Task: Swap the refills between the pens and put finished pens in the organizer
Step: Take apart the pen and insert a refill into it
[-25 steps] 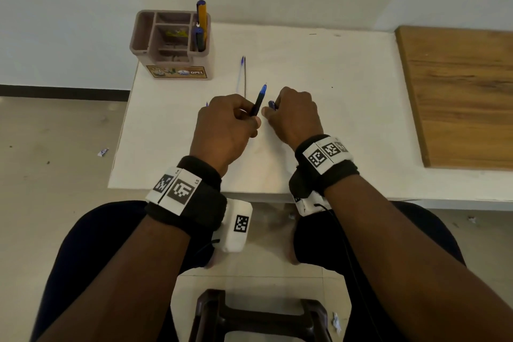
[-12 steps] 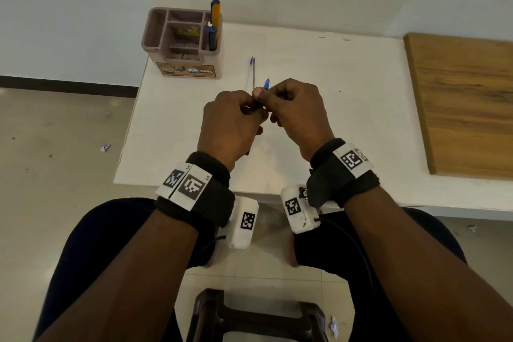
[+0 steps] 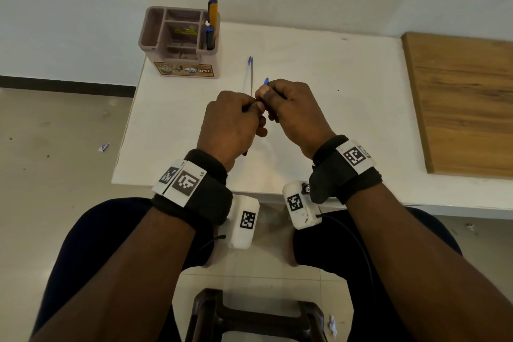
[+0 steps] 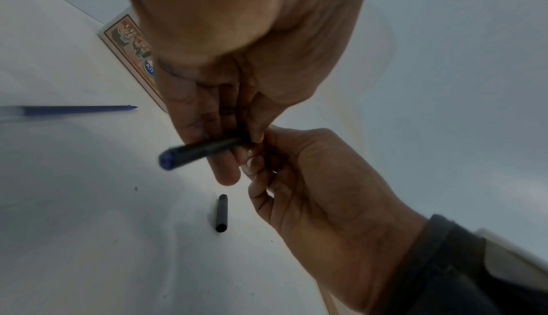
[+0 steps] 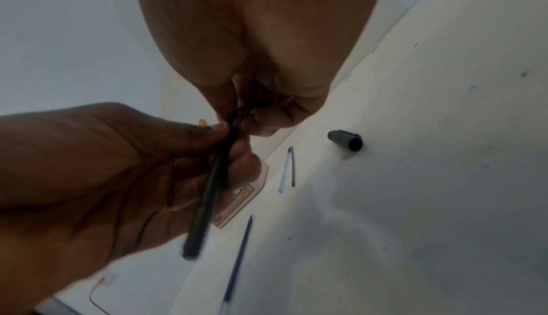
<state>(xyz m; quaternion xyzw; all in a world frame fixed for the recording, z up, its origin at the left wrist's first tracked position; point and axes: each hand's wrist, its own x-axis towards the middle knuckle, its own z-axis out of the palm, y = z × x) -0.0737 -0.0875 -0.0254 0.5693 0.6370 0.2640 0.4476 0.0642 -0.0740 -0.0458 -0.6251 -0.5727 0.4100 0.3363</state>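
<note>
My left hand (image 3: 254,108) grips a black pen barrel (image 4: 201,153) with a blue end cap, held above the white table (image 3: 319,86). My right hand (image 3: 268,93) pinches the pen's front end, and a blue tip (image 3: 266,81) pokes out past its fingers. Both hands touch at the pen. A black cap (image 4: 221,212) lies on the table below them. Two thin refills (image 3: 250,72) lie side by side beyond the hands, and a blue refill (image 5: 237,259) lies nearer. The brown organizer (image 3: 155,36) stands at the far left corner.
Several pens (image 3: 212,22) stand in the organizer's right compartment. A wooden board (image 3: 466,103) covers the table's right side. A dark stool (image 3: 255,316) stands between my knees, under the table's near edge.
Both hands rose off the table and came together. My right hand, which lay beside the pen, now pinches its blue tip end, so less of the tip shows.
</note>
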